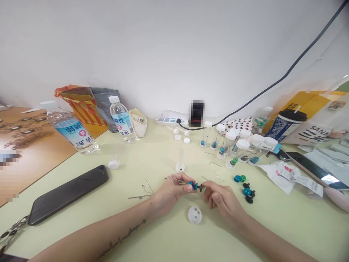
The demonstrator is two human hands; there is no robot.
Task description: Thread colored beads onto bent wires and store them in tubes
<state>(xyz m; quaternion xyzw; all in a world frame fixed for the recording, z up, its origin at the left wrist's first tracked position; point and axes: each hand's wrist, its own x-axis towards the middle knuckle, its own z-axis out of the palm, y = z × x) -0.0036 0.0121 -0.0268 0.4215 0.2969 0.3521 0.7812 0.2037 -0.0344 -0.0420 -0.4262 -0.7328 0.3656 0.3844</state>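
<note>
Between the thumb and fingers of my left hand (177, 189) is a small blue-and-black metal fitting (194, 186), its black disc end pointing right. A thin metal rod lies along those same fingers. My right hand (223, 200) is loosely curled, with the index fingertip at the black disc and the thumb apart from it. Just below the hands sits a round white cap (195, 215) with several small dark pieces inside. Beyond my left hand stands a clear tube with a white base (180, 167). Loose blue, green and black parts (247, 191) lie right of my right hand.
Several clear tubes with white caps (242, 145) hold blue or green parts at the back right. Thin L-shaped metal keys (218, 176) lie nearby. A phone (68, 194) and water bottles (122, 122) are at left. A power strip (171, 119) lies by the wall.
</note>
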